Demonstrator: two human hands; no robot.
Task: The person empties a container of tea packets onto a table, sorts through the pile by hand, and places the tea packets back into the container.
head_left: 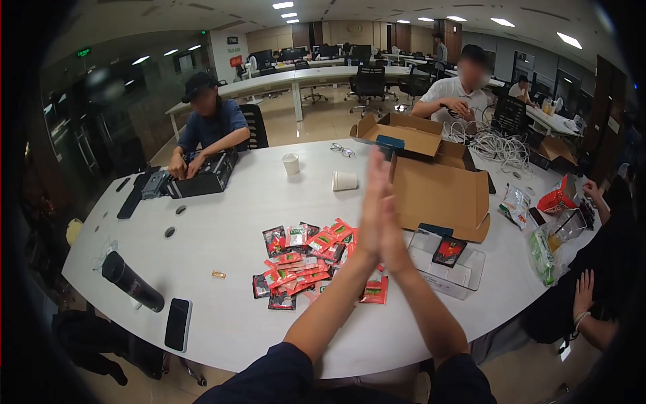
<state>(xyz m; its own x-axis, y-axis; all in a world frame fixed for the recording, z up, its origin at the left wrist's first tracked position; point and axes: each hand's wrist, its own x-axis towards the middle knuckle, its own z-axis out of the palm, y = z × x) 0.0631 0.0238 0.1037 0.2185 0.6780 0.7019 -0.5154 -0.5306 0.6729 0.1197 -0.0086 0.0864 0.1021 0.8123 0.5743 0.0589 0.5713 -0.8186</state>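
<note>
My left hand (370, 212) and my right hand (389, 232) are raised over the table, palm against palm, fingers straight and pointing up. Nothing shows between them. A loose pile of red and black sachets (296, 273) lies just left of my forearms, partly hidden behind them. To the right of my wrists stands a clear plastic box (464, 281) with a black-and-red sachet (449, 251) on it. Beyond my hands lies an open cardboard box (441, 195).
White table (222, 256) holds two paper cups (291, 163), glasses (342, 150), a black tumbler (132, 281), a phone (178, 324), tangled cables (498, 141) and snack bags (558, 195). One person works at a black case (205, 176); another handles cable. A person's hand (584, 293) is at right.
</note>
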